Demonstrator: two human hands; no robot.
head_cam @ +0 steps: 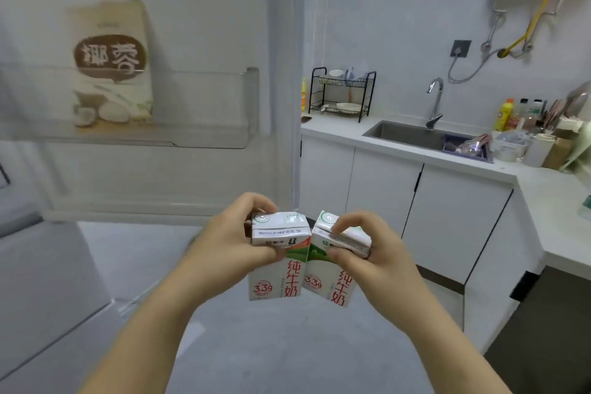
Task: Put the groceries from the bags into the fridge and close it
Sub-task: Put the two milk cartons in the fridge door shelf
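Left hand [230,243] is curled round the top of the left milk carton [276,278], and the right hand [367,256] is pinched on the right milk carton [335,285]; the 2 cartons are held touching in mid-air. Above them, 1 coconut drink carton [112,64] is stood in the fridge door shelf [211,137].

- The left milk carton [276,278] and right milk carton [339,281] are showing smooth printed paperboard with a slight sheen.
- The door shelf [208,105] is showing clear, glossy plastic.
- The faucet [435,102] is gleaming as polished metal.
- The blurred coconut carton [112,64] is probably showing matt paperboard.
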